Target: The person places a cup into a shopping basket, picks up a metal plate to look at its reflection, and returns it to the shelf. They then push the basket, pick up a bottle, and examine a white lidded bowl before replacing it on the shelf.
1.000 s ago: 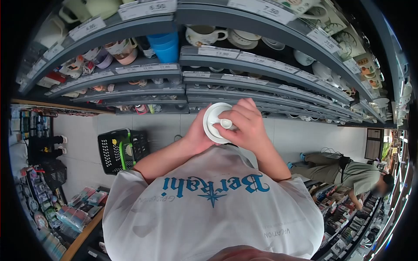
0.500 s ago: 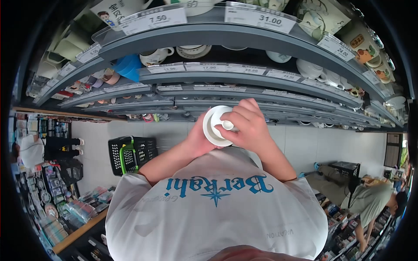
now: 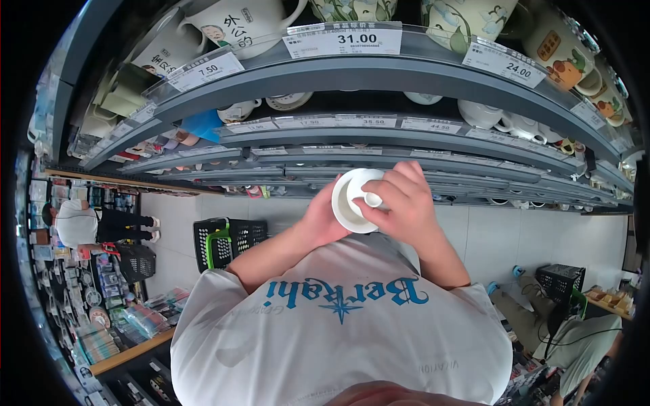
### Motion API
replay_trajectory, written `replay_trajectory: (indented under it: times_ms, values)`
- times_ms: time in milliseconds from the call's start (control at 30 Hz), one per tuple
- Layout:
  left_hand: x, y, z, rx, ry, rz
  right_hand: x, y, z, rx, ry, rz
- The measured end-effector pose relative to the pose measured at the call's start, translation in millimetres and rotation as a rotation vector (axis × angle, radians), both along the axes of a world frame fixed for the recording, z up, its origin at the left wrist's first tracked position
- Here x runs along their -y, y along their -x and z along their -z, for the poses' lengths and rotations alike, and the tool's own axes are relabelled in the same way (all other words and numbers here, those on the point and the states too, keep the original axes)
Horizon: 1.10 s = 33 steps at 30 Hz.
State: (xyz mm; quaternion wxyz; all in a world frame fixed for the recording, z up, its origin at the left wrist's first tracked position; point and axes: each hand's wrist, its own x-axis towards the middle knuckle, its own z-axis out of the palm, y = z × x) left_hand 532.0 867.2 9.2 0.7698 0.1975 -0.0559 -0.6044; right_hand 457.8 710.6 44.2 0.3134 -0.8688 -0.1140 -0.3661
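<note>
Two hands hold one white ceramic cup [image 3: 353,201] at the centre of the frame, above the person's white printed T-shirt [image 3: 338,325]. The left hand [image 3: 318,220] is cupped under and behind the cup's body, mostly hidden by it, so how its fingers lie cannot be told. The right hand [image 3: 403,203] is curled over the right side, thumb and fingers pinching the small handle [image 3: 372,199]. The cup's open mouth is turned toward the camera, so it sits tilted rather than upright.

The main hazard, as a judgement, is a drop: glazed ceramic is smooth, the handle gives the right hand only a small purchase, and if the left palm loosens while the cup is tipped, it could slide out and break on the tiled floor [image 3: 487,237] seen behind the hands. A second hazard lies in the grey shelves [image 3: 379,71] filling the upper half of the frame. They are crowded with mugs [image 3: 237,24], and a knock against a shelf edge or a neighbouring mug could chip the cup or push other crockery off. A black shopping basket [image 3: 227,240] stands on the floor at left of centre, well apart from the hands.
</note>
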Motion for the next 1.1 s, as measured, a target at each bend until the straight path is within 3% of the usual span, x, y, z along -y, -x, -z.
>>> replay_trajectory:
  times_ms: [700, 800, 867, 1100]
  values:
    - [-28.2, 0.7, 8.2, 0.059, 0.052, -0.12, -3.8, -19.9, -11.4, 0.129, 0.053, -0.056]
    - [-33.2, 2.2, 8.5, 0.038, 0.094, -0.132, -5.0, -18.7, -13.8, 0.144, -0.022, -0.053]
    - [-33.3, 3.7, 2.9, 0.06, -0.027, -0.175, -8.2, -16.2, -13.4, 0.1, -0.209, -0.054]
    - [-36.9, 3.5, 8.7, 0.016, -0.075, -0.085, -12.0, -16.9, -6.8, 0.088, -0.258, -0.014]
